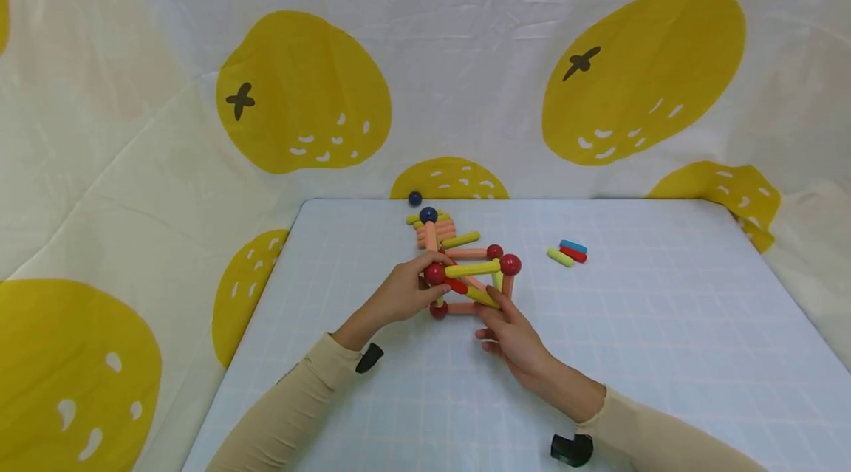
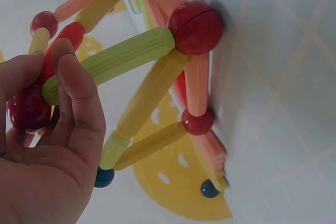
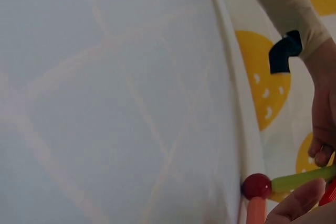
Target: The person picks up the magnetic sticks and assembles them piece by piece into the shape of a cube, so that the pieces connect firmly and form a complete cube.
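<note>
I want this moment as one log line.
left hand: holds glossy red ball on rod-and-ball frame | right hand: pinches yellow rod | blue rod, red rod, lime rod: loose on pale checked table

The left hand (image 1: 404, 290) grips a red ball (image 1: 435, 273) on a frame (image 1: 473, 269) of sticks and balls, while the right hand (image 1: 521, 346) pinches the end of a yellow stick (image 1: 484, 298). A short red stick (image 1: 456, 285) sits between that yellow stick and the red ball. A dark blue ball (image 1: 428, 216) caps a pink stick (image 1: 431, 237) at the back. Beyond, near the far edge of the worktop (image 1: 651, 324), lies a loose blue ball (image 1: 415, 198). To the right, a light green stick (image 1: 561, 258) lies just beside a red and a blue stick (image 1: 573, 246).
</note>
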Demonstrator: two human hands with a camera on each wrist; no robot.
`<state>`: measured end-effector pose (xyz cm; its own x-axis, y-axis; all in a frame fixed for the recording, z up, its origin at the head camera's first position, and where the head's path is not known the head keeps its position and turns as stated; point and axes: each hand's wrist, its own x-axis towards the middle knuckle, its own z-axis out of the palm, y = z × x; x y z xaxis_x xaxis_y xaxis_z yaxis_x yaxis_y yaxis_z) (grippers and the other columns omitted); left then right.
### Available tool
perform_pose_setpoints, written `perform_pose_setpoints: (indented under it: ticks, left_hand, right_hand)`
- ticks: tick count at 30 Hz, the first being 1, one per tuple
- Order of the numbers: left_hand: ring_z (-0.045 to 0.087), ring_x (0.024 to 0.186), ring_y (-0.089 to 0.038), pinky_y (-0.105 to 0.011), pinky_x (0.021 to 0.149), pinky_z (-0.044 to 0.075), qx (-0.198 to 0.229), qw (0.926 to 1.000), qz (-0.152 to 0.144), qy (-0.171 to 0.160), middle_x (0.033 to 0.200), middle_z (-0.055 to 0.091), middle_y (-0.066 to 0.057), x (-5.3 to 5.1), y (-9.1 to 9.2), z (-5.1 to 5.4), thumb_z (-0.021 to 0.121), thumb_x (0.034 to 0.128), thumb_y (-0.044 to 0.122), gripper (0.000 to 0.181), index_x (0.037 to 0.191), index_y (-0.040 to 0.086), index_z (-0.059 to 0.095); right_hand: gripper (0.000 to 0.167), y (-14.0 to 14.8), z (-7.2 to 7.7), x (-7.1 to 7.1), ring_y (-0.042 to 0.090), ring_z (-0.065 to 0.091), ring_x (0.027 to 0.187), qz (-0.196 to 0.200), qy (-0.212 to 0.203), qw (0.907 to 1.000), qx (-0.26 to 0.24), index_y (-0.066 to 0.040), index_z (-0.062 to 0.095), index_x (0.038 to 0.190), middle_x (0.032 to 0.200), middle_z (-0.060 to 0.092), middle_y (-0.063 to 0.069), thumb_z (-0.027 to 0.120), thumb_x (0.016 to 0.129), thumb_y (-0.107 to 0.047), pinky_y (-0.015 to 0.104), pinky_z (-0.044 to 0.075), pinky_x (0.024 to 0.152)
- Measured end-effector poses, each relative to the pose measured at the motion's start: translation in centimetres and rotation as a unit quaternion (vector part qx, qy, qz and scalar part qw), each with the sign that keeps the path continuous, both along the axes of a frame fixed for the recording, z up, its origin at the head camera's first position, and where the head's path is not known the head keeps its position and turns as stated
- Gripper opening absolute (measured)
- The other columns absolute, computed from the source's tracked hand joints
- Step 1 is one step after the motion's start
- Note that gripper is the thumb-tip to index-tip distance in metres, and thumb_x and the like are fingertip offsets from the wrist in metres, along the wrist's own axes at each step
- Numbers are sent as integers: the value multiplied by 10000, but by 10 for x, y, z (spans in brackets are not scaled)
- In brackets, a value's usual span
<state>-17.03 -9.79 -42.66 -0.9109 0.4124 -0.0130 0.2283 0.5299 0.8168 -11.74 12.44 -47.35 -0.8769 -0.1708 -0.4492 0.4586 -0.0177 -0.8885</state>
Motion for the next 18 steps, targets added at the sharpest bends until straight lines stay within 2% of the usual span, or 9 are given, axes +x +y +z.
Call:
perform_pose_setpoints:
  ticks: [3,8,11,13,14,16,18]
  left_hand:
    - [617,761,-187,-283,659,543,-98,9999,-19,52,1120,708,-43,1,1,1,746,937,138,412,1305,244,593]
    - [602,773,-179,-268,654,538,-397,9992,-70,56,1099,695,-30,0,0,4,735,942,141,476,1365,261,552]
    - [623,785,-168,-276,669,548,-403,9992,16,63,1175,666,-57,1,-5,3,732,934,129,585,1439,231,454]
    - [648,804,-158,-288,687,559,-331,9992,207,-42,1251,628,-78,3,-9,1,739,924,122,654,1458,202,370]
    - [659,802,-159,-293,693,561,-331,9989,313,-123,1269,612,-91,3,-11,-2,747,918,125,673,1449,185,339]
    - [659,798,-172,-309,696,560,-507,9970,458,-353,1274,591,-96,4,-13,-8,769,909,152,669,1411,182,328]
    - [639,813,-185,-322,709,554,-930,9926,464,-633,1220,604,-88,4,-13,-18,788,904,204,664,1393,173,340]
  right_hand:
    - [505,10,-1,4,214,606,861,-85,7,9997,232,-248,410,1541,1365,614,110,549,1056,-261,256,520,758]
    - [331,41,5,5,172,548,733,-229,-80,9970,732,-53,527,1359,1094,602,86,497,1074,-219,243,520,684]
    - [353,59,11,-6,174,568,744,141,104,9894,1441,-29,485,1360,1094,589,114,490,1077,-240,243,529,677]
    - [397,69,13,-17,183,600,772,706,382,9749,2076,-57,458,1404,1173,605,145,523,1064,-253,255,545,687]
    - [425,73,12,-23,189,613,789,1052,556,9631,2416,-77,446,1426,1219,608,160,543,1055,-260,263,552,696]
    - [476,79,10,-33,191,634,807,1734,943,9337,2987,-111,435,1455,1271,621,171,589,1032,-265,284,561,710]
    - [501,83,5,-42,172,637,824,2256,1321,9031,3406,-131,448,1462,1281,637,155,622,1012,-268,305,560,725]
